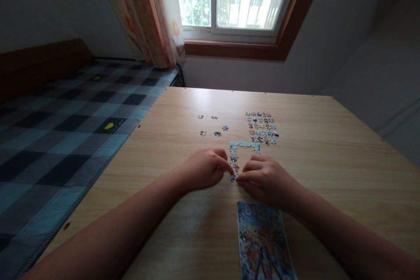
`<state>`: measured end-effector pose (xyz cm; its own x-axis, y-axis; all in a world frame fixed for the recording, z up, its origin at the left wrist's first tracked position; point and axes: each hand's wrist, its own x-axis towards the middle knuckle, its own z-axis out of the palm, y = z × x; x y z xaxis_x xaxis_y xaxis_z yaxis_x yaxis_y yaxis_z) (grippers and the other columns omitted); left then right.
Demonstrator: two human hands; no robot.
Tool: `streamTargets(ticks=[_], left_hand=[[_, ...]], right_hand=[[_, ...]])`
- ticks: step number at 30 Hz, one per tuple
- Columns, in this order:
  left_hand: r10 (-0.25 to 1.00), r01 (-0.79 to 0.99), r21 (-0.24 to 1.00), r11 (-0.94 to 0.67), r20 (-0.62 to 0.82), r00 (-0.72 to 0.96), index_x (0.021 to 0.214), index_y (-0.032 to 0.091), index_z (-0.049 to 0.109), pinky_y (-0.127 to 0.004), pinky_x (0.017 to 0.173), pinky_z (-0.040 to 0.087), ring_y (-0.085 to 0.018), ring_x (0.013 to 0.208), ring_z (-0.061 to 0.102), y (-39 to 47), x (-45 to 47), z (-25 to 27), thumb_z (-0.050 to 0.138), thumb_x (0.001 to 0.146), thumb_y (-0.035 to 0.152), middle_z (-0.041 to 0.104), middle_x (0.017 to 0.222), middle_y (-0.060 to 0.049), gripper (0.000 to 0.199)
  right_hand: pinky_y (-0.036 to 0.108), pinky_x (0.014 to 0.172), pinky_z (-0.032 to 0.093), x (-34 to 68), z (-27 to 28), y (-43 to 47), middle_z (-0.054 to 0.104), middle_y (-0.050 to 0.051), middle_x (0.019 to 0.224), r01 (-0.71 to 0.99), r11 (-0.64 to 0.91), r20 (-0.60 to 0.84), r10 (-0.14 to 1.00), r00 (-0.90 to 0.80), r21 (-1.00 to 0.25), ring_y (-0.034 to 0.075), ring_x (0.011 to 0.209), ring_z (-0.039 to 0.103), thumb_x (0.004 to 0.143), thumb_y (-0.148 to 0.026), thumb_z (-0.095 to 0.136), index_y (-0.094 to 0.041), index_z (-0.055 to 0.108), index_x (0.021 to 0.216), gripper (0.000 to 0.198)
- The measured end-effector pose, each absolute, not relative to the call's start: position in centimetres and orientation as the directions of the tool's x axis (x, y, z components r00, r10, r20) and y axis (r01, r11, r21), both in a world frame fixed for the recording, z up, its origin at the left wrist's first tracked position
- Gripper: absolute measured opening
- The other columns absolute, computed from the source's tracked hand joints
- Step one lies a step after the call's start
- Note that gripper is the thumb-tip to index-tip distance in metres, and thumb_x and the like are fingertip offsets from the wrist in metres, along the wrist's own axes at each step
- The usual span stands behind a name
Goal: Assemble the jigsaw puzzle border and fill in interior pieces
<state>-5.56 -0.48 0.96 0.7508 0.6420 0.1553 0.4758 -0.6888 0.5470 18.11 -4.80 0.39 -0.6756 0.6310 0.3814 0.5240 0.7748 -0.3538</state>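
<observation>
A partly joined jigsaw puzzle [233,157] lies on the table, its strips forming a left side and a top edge. My left hand [207,168] rests at its left, index finger stretched down onto the lower end of the side strip, the other fingers curled and holding nothing. From the right, my right hand [267,179] pinches at that same lower end, with a small puzzle piece [234,178] at its fingertips, mostly covered. Below my hands lies a colourful picture sheet [264,240] of crowded cartoon figures.
Rows of loose puzzle pieces [260,127] lie beyond the puzzle on the right. Several scattered pieces [217,133] sit farther left. The wooden table [157,140] borders a bed with a checked cover [75,140]. A curtain [147,13] hangs beside the barred window [246,0].
</observation>
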Motion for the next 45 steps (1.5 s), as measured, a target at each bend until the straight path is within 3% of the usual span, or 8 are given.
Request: streamTargets(ticks=[18, 26, 30, 34, 38, 41, 45], left_hand=[[0.648, 0.475, 0.586, -0.657, 0.117, 0.752, 0.089, 0.03, 0.082, -0.027, 0.076, 0.049, -0.014, 0.081, 0.063, -0.5, -4.9, 1.5, 0.053, 0.081, 0.013, 0.069, 0.092, -0.001, 0.035], [0.643, 0.476, 0.593, -0.649, 0.095, 0.76, 0.09, 0.029, 0.082, -0.028, 0.076, 0.049, -0.014, 0.08, 0.062, -0.4, -5.0, 1.5, 0.053, 0.082, 0.014, 0.069, 0.092, -0.002, 0.033], [0.646, 0.441, 0.653, -0.616, 0.098, 0.757, 0.092, 0.027, 0.082, -0.027, 0.074, 0.049, -0.013, 0.078, 0.061, -0.2, -5.1, 1.7, 0.056, 0.084, 0.017, 0.069, 0.091, -0.003, 0.029], [0.745, 0.406, 0.741, -0.535, 0.186, 0.641, 0.092, 0.023, 0.08, -0.026, 0.067, 0.047, -0.012, 0.071, 0.058, 0.5, -5.5, 1.8, 0.058, 0.087, 0.021, 0.069, 0.089, -0.005, 0.023], [0.866, 0.398, 0.788, -0.469, 0.322, 0.383, 0.09, 0.018, 0.077, -0.025, 0.059, 0.043, -0.011, 0.068, 0.055, 1.5, -6.1, 1.6, 0.062, 0.083, 0.021, 0.068, 0.089, -0.007, 0.017], [0.92, 0.352, 0.85, -0.391, 0.357, 0.16, 0.089, 0.016, 0.075, -0.024, 0.052, 0.037, -0.01, 0.061, 0.049, 2.2, -6.7, 1.4, 0.062, 0.078, 0.02, 0.064, 0.077, -0.004, 0.017], [0.941, 0.259, 0.915, -0.308, 0.334, -0.062, 0.089, 0.016, 0.072, -0.022, 0.045, 0.03, -0.008, 0.051, 0.041, 3.4, -8.0, 1.3, 0.057, 0.07, 0.018, 0.055, 0.068, 0.001, 0.024]], right_hand=[[0.035, 0.078, 0.043, 18.8, 0.7, -4.6, 0.07, 0.004, 0.082, 0.548, 0.772, 0.309, 0.633, -0.71, -0.322, 0.02, 0.079, 0.055, 0.098, -0.024, 0.051, -0.023, 0.077, 0.091, 0.027], [0.035, 0.078, 0.044, 18.7, 0.5, -4.6, 0.07, 0.003, 0.08, 0.538, 0.78, 0.319, 0.623, -0.714, -0.319, 0.019, 0.078, 0.055, 0.098, -0.025, 0.051, -0.024, 0.077, 0.088, 0.028], [0.035, 0.077, 0.045, 19.5, 1.1, -4.5, 0.071, 0.003, 0.082, 0.523, 0.786, 0.373, 0.617, -0.693, -0.329, 0.019, 0.078, 0.056, 0.097, -0.024, 0.053, -0.025, 0.077, 0.092, 0.025], [0.038, 0.077, 0.047, 21.5, 2.2, -3.9, 0.072, 0.004, 0.083, 0.622, 0.717, 0.566, 0.668, -0.484, -0.314, 0.02, 0.078, 0.058, 0.094, -0.025, 0.061, -0.026, 0.077, 0.093, 0.017], [0.039, 0.076, 0.049, 23.4, 2.2, -2.8, 0.072, 0.005, 0.079, 0.708, 0.582, 0.722, 0.676, -0.146, -0.401, 0.021, 0.077, 0.061, 0.091, -0.026, 0.065, -0.025, 0.078, 0.092, 0.013], [0.037, 0.071, 0.049, 24.2, 1.1, -1.8, 0.072, 0.005, 0.079, 0.684, 0.484, 0.717, 0.692, 0.083, -0.546, 0.02, 0.074, 0.061, 0.09, -0.028, 0.065, -0.023, 0.078, 0.092, 0.014], [0.035, 0.07, 0.05, 24.4, -0.6, -0.8, 0.075, 0.006, 0.085, 0.566, 0.372, 0.606, 0.736, 0.303, -0.736, 0.019, 0.076, 0.064, 0.089, -0.031, 0.066, -0.02, 0.078, 0.093, 0.017]])
